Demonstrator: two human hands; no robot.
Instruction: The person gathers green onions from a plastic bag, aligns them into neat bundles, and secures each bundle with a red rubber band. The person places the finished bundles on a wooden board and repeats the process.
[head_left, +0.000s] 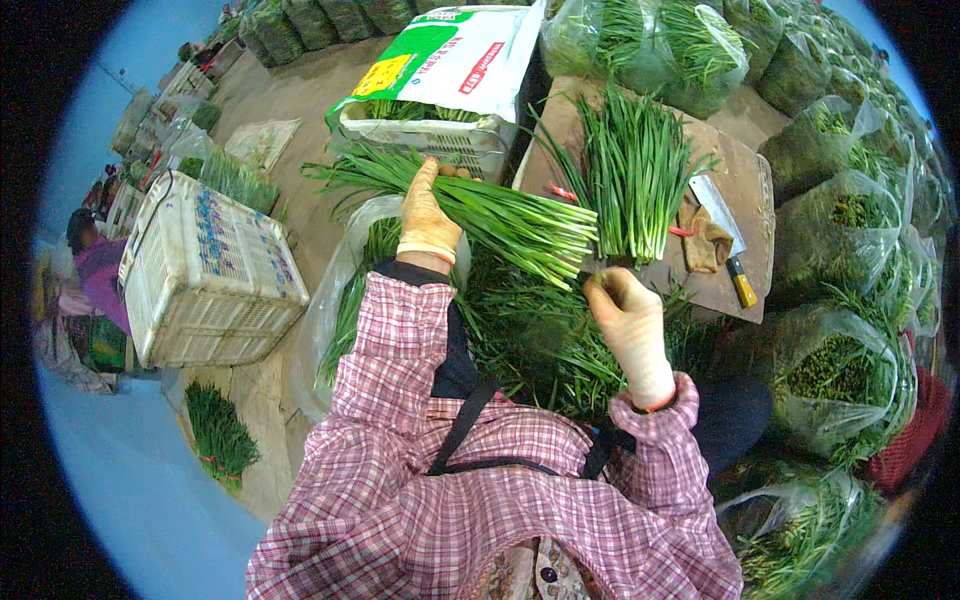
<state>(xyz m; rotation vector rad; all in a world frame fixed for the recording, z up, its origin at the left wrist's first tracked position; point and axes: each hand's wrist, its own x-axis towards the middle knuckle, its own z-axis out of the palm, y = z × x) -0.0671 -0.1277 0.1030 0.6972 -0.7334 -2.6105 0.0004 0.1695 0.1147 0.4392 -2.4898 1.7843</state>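
Note:
My gloved left hand (427, 217) grips a loose bunch of garlic chives (517, 229), its pale stem ends pointing right. Just below those ends is my gloved right hand (630, 311), thumb and fingers bent together; whether anything thin is pinched there is unclear. A larger pile of chives (630, 172) lies on a wooden board (731, 157) beyond it. On the same board a cleaver (720, 217) with a yellow-and-black handle rests beside a brown cloth (705, 240). Red ties (562, 192) lie near the pile. Loose green leaves (540, 337) fill the space below my hands.
A white plastic crate (427, 142) holding greens stands ahead, partly under a printed sack (450, 60). Another crate (217, 277) stands left, near a person in purple (101, 277). An open plastic bag (315, 360) sits by my left arm. Bagged greens (832, 375) line the right.

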